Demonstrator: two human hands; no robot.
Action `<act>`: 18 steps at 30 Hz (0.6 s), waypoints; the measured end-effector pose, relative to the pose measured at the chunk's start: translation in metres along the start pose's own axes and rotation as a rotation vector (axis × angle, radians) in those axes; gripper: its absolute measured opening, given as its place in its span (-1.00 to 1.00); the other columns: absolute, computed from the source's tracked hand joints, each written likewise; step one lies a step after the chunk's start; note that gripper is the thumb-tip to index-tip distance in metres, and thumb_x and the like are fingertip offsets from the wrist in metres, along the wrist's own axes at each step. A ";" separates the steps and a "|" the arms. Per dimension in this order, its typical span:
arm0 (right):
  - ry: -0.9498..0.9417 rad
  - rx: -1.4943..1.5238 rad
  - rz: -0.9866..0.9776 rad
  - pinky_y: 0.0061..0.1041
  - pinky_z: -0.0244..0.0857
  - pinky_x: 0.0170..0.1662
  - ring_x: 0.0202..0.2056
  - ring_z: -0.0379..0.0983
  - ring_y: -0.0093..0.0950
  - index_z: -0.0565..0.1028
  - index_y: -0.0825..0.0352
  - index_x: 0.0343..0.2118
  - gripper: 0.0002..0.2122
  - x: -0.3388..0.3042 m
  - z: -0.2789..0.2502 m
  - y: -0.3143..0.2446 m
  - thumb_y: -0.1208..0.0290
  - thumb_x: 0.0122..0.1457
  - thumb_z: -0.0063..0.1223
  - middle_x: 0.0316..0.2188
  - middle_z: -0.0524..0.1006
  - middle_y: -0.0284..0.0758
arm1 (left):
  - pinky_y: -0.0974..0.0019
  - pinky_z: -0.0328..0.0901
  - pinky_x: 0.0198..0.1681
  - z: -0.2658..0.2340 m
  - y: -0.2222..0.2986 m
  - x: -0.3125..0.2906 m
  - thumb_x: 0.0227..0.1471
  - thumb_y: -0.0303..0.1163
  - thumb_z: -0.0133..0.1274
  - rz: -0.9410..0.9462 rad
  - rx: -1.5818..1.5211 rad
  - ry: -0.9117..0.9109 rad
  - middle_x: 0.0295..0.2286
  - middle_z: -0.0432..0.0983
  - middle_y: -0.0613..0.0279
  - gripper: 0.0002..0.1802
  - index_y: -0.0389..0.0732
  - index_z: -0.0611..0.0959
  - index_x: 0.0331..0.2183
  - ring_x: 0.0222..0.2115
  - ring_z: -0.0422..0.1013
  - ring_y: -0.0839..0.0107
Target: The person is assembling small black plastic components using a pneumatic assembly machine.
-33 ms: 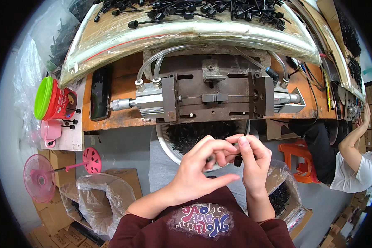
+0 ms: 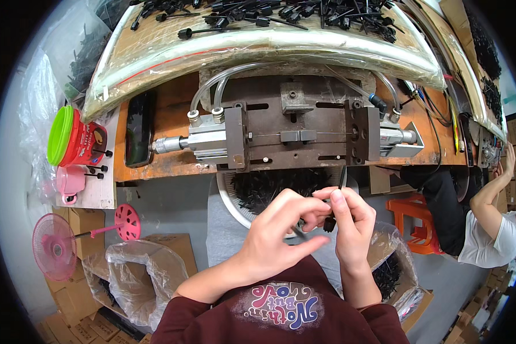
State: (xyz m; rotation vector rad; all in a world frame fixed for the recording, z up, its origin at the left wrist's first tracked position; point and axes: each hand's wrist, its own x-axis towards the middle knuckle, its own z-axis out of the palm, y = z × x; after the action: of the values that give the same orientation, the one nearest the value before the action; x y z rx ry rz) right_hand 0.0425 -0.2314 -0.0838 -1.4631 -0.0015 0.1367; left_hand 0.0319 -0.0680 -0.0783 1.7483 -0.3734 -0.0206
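My right hand (image 2: pixel 352 223) pinches a slim black plastic part (image 2: pixel 329 223) between thumb and fingers. Its ribbed, wider end points down and its thin stem sticks up past the fingertips. Close beside it is my left hand (image 2: pixel 281 229), thumb stretched away from the bent fingers, which reach toward the part. A small blurred grey shape (image 2: pixel 298 231) shows in the gap below the left fingers; I cannot make out what it is. Beyond both hands stands a metal clamping fixture (image 2: pixel 295 114), with a small grey block (image 2: pixel 298 136) on a thin rod at its middle.
Under the bench edge, a white basket (image 2: pixel 226 198) holds many black parts. More black parts (image 2: pixel 264 22) lie on the plastic-wrapped board above. Plastic-lined boxes (image 2: pixel 135 275) flank me. At left are a red bucket (image 2: pixel 92 140) and pink fan (image 2: pixel 54 246); a person (image 2: pixel 490 229) sits at right.
The small blurred grey shape under my left fingers is a little lower now. My left fingers have shifted slightly; my right hand keeps its hold on the black part.
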 end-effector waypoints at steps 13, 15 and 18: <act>0.028 0.190 0.089 -0.74 0.00 -0.72 -0.80 0.21 -0.72 0.54 0.47 -0.11 -0.60 0.005 -0.007 -0.001 0.20 0.44 -0.23 -0.66 0.53 -0.31 | 0.48 0.25 -0.63 -0.010 -0.012 0.002 -0.26 -0.57 0.39 0.242 -0.038 -0.064 -0.33 0.64 0.19 -0.58 -0.20 0.73 -0.22 -0.48 0.52 0.44; -0.020 0.238 0.105 -0.76 -0.06 -0.76 -0.81 0.18 -0.73 0.55 0.46 -0.12 -0.63 0.010 -0.013 -0.001 0.23 0.43 -0.19 -0.68 0.52 -0.31 | 0.48 0.23 -0.64 -0.013 -0.010 -0.002 -0.26 -0.57 0.39 0.230 -0.029 -0.072 -0.30 0.63 0.19 -0.58 -0.17 0.76 -0.22 -0.54 0.47 0.49; -0.038 0.251 0.130 -0.77 -0.07 -0.76 -0.81 0.15 -0.75 0.57 0.45 -0.15 -0.68 0.011 -0.016 -0.006 0.27 0.41 -0.14 -0.70 0.50 -0.32 | 0.44 0.26 -0.61 -0.013 -0.013 -0.008 -0.26 -0.52 0.39 0.266 -0.004 -0.050 -0.20 0.62 0.16 -0.65 -0.14 0.79 -0.28 -0.60 0.41 0.50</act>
State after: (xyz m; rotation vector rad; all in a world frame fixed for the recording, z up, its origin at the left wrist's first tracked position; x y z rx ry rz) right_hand 0.0555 -0.2466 -0.0806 -1.2096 0.0772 0.2613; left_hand 0.0307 -0.0514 -0.0895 1.6839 -0.6392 0.1264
